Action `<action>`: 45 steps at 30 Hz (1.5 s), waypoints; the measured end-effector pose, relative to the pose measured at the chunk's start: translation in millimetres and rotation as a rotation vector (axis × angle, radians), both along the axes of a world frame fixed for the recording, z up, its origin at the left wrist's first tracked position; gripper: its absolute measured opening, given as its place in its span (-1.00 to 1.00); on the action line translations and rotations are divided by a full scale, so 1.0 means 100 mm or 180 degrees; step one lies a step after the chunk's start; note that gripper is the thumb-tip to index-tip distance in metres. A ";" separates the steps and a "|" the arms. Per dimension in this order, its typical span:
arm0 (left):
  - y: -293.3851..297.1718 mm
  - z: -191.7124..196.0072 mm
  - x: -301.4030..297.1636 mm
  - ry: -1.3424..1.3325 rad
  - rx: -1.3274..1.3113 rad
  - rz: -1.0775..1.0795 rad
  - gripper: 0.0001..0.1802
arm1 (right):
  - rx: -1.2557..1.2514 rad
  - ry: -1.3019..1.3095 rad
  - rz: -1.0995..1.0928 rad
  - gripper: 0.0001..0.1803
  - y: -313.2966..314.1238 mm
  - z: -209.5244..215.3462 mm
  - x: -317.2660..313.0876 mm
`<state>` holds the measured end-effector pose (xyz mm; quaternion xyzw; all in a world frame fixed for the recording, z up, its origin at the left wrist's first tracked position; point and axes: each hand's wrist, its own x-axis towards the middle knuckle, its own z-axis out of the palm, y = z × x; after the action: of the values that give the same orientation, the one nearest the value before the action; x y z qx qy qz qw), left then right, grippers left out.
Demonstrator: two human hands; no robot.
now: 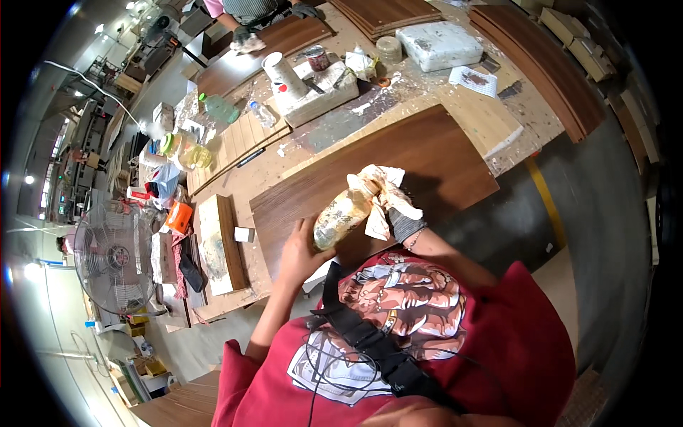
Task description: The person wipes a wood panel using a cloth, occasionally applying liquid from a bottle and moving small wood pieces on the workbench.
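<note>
My bare left hand is closed round the base of a clear, stained plastic bottle with some yellowish liquid in it. The bottle is tilted, its mouth end pointing away to the right. Against that end sits a crumpled whitish cloth with brown stains. My right hand, in a dark grey glove, is closed on the cloth; its fingers are mostly hidden under the folds. Below both hands lies a dark brown wood-grain board on the worktable. The cloth hides the mouth of the bottle.
Across the table, a co-worker's gloved hand holds a white rag on another brown board. A paint-spotted white block bears a paper cup and a tin. A yellowish jar and a fan stand at left.
</note>
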<state>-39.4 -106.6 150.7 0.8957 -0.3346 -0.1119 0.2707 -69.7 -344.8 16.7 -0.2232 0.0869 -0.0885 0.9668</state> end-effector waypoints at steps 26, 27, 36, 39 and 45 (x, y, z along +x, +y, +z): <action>0.35 -2.14 3.34 -0.0388 -0.1802 0.1490 0.05 | -0.6778 0.2663 -0.2439 -0.63 -2.35 0.09 -0.91; 0.07 -2.08 3.09 -0.0267 -0.1748 0.1580 0.09 | -0.7481 0.3130 -0.1253 -0.59 -2.41 -0.01 -1.00; -0.63 -1.69 0.38 -0.0748 0.0597 0.0295 -0.39 | -0.7537 0.2260 -0.0570 -0.26 -0.47 -0.73 -1.28; -0.59 -1.52 0.30 -0.0760 0.0632 0.0333 -0.39 | -0.7380 0.2365 -0.0394 -0.32 -0.67 -0.63 -1.46; -0.68 -1.49 0.31 -0.0737 0.0644 0.0276 -0.39 | -0.6461 0.2534 -0.2180 -0.36 -2.30 -0.99 -1.71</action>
<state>-8.8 -174.3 1.3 0.9389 -0.3116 -0.0292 0.1433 -241.0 -575.1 -82.7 -0.8782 0.3318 -0.2998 0.1694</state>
